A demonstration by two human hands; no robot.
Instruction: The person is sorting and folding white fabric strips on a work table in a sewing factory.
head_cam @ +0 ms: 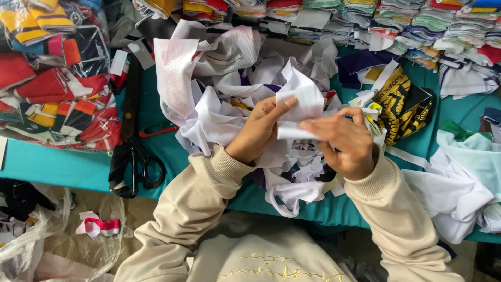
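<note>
Both my left hand (258, 130) and right hand (342, 141) pinch the white fabric scrap (297, 107); it could snag the scrap pile (219, 104) at ten o'clock.

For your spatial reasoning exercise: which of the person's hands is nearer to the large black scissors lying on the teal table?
Left. The left hand grips the white fabric piece just right of the black scissors; the right hand lies farther right, beyond that fabric.
</note>
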